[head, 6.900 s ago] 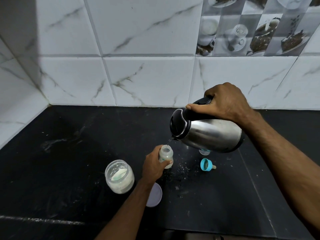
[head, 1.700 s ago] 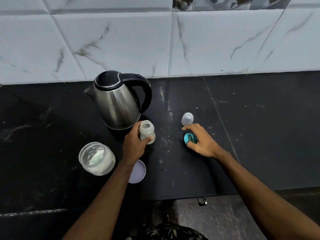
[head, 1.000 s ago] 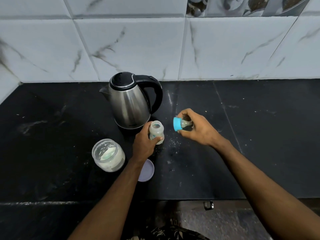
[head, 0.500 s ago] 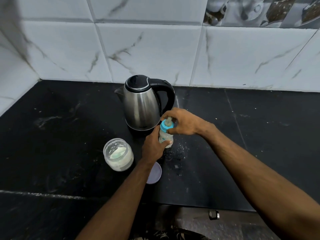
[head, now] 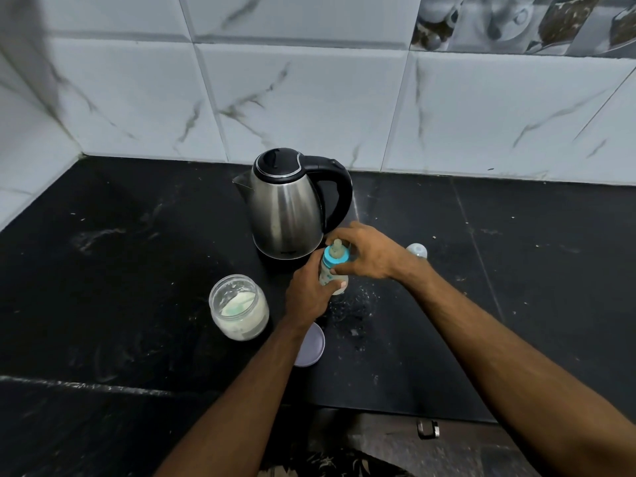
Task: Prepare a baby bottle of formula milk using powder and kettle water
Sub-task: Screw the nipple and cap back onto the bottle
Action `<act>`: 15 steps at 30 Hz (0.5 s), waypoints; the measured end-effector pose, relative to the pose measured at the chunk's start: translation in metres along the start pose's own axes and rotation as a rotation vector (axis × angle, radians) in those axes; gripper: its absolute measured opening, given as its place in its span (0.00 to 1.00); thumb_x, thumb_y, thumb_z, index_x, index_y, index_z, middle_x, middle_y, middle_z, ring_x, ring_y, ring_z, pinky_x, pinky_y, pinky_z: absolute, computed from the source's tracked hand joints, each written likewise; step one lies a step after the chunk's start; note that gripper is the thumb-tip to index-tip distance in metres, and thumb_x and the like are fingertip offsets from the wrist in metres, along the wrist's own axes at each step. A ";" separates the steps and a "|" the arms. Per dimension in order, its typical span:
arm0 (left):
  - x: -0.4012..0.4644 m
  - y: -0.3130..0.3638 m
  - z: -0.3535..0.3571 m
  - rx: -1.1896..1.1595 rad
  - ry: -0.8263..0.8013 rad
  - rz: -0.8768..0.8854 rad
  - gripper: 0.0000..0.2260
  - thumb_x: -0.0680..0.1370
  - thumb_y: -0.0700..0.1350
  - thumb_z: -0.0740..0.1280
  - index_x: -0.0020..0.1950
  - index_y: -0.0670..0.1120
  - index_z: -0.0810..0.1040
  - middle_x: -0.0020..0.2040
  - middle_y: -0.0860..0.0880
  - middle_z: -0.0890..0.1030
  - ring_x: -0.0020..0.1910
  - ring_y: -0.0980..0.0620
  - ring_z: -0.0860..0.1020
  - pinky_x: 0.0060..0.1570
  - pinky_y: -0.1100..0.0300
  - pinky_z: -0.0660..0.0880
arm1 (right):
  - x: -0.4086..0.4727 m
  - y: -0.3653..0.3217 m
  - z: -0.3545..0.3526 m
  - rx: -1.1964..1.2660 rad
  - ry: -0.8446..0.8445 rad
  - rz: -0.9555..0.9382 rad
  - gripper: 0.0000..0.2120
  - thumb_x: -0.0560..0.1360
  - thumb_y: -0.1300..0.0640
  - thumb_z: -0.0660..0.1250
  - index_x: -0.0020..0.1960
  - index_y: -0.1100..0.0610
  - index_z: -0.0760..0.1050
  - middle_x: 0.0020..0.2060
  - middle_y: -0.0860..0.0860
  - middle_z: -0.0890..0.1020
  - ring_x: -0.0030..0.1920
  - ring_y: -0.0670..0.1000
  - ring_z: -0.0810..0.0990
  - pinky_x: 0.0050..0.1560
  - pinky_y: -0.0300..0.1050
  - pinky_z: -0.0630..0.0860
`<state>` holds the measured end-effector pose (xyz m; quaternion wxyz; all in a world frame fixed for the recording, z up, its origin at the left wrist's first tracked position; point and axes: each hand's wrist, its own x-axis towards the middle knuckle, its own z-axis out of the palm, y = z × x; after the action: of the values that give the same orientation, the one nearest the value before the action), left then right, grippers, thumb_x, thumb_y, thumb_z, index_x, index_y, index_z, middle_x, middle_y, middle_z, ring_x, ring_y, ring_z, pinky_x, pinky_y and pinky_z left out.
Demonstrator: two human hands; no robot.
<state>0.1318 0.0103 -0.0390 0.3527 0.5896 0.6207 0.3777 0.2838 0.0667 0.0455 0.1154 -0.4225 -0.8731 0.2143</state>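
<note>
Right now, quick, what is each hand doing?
Left hand: closed round the baby bottle.
Right hand: closed on the blue teat ring atop it.

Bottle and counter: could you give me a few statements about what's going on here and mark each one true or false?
1. The left hand holds the bottle by its body. True.
2. The right hand is pouring from the kettle. False: the kettle stands on the counter and the right hand is at the blue teat ring on the bottle.
3. The powder jar is open, its lid lying on the counter. True.
4. The clear cap is on the bottle. False: it sits on the counter behind the right wrist.
</note>
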 end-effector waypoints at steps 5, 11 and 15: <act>0.000 0.000 0.000 0.002 0.008 0.000 0.28 0.71 0.45 0.76 0.69 0.53 0.72 0.62 0.54 0.80 0.62 0.53 0.78 0.62 0.46 0.76 | -0.005 0.004 -0.001 -0.007 0.023 0.020 0.23 0.69 0.46 0.76 0.60 0.52 0.74 0.40 0.39 0.72 0.41 0.39 0.72 0.42 0.37 0.67; 0.001 -0.001 0.001 0.015 0.001 0.005 0.29 0.71 0.44 0.77 0.69 0.51 0.71 0.63 0.53 0.79 0.63 0.52 0.77 0.62 0.45 0.75 | -0.007 0.011 -0.003 0.029 -0.041 0.058 0.24 0.73 0.51 0.74 0.66 0.53 0.73 0.37 0.38 0.73 0.37 0.39 0.74 0.39 0.31 0.64; 0.001 -0.001 0.000 0.012 0.000 0.004 0.28 0.72 0.45 0.76 0.70 0.52 0.71 0.63 0.53 0.80 0.62 0.52 0.77 0.62 0.45 0.75 | -0.006 0.012 0.004 0.017 0.016 0.131 0.23 0.70 0.42 0.75 0.57 0.52 0.73 0.36 0.42 0.75 0.36 0.42 0.76 0.38 0.39 0.69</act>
<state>0.1310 0.0108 -0.0403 0.3483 0.5929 0.6219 0.3747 0.2945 0.0672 0.0363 0.1118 -0.4795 -0.8406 0.2256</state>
